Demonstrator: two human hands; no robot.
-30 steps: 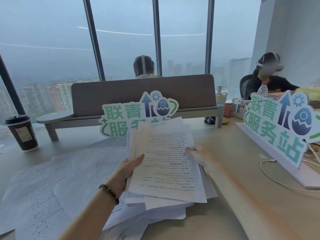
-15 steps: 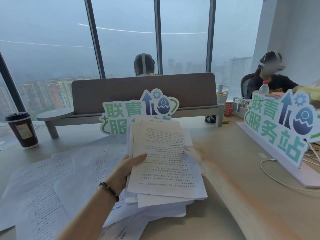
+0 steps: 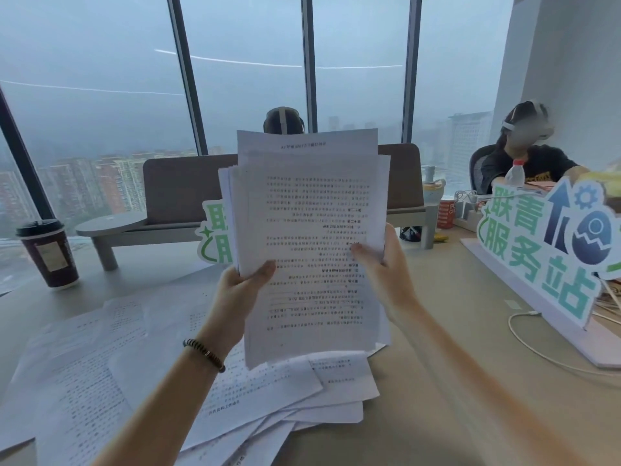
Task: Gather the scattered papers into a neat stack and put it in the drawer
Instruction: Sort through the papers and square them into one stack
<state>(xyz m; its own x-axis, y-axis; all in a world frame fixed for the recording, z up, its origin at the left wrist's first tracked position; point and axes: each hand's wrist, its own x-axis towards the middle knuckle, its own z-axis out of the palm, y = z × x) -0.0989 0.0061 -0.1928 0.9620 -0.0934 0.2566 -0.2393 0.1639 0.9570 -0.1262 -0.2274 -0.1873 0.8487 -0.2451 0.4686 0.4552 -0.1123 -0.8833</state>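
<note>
While both hands grip, stack (image 3: pixel 312 243) edges splay.

I see soft, cool daylight coming from the big windows (image 3: pixel 242 95) behind the table (image 3: pixel 453 331); the sky is hazy and grey. Light streaks reflect on the glass. The held papers (image 3: pixel 312 230) are lit from behind, their text blurred. Shadows are weak. Straight lines bend at the edges.
</note>
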